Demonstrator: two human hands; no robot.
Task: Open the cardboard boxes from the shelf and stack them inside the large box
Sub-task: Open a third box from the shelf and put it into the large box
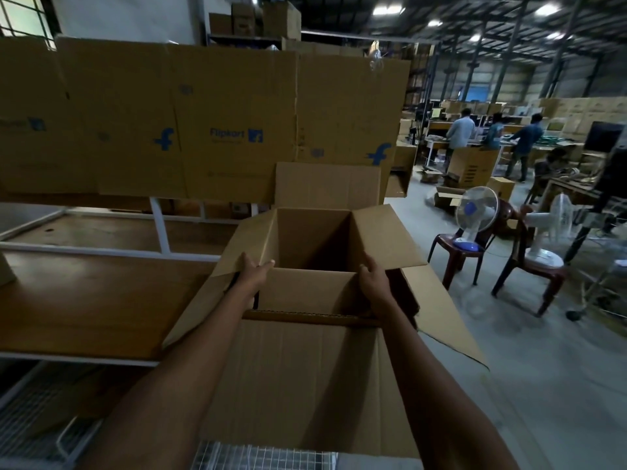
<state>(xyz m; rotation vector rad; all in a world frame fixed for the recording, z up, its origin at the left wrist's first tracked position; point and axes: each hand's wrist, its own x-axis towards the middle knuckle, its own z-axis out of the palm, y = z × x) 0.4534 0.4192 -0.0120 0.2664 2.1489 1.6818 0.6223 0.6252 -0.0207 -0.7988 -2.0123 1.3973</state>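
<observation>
Corrugated brown cardboard box (312,232), one count, rectangular, four flaps splaying open, is sitting between two hands, right of the smooth wooden shelf (84,300). Left hand (252,271) and right hand (373,283) are each gripping a near corner of its rim, fingers curled. Two white fans (473,212) are resting on two plastic chairs (448,240), far right.

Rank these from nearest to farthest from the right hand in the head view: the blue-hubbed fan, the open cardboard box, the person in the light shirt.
1. open cardboard box: straight ahead, gripped by the right hand at its right wall.
2. blue-hubbed fan: on a chair to the right, across the floor.
3. person in the light shirt: far back on the right.
</observation>
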